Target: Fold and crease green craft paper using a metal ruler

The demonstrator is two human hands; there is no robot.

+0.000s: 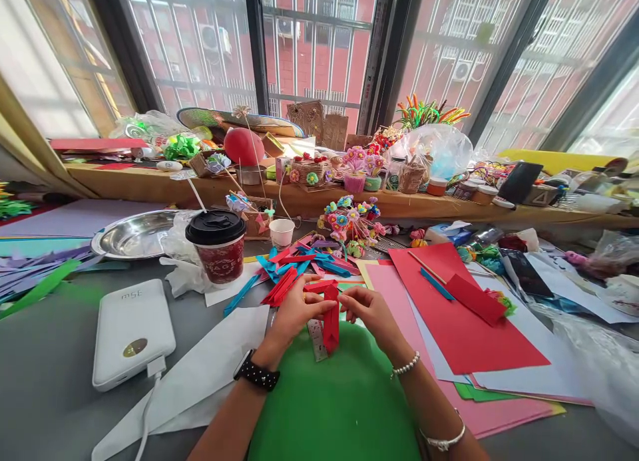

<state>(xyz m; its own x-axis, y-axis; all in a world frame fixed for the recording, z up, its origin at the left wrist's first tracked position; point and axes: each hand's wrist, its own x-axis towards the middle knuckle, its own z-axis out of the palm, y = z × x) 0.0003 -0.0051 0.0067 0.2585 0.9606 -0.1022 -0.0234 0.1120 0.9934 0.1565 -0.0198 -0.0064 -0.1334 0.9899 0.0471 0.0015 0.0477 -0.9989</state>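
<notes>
My left hand [295,312] and my right hand [368,312] meet over a green sheet [339,401], both pinching a folded red paper strip [331,321] that hangs down between them. The fingers of both hands are closed on its top end. Behind the strip a clear ruler [316,338] lies on the green sheet. Just beyond my hands lies a heap of folded red and blue paper strips [294,265]. My left wrist wears a black watch, my right wrist a bead bracelet and a bangle.
A lidded red coffee cup [218,245], a white power bank [130,331] with cable and a steel bowl [130,235] sit at left. Red and pink paper sheets [449,321] spread at right. Paper flowers [349,225] and craft clutter line the windowsill shelf [299,198].
</notes>
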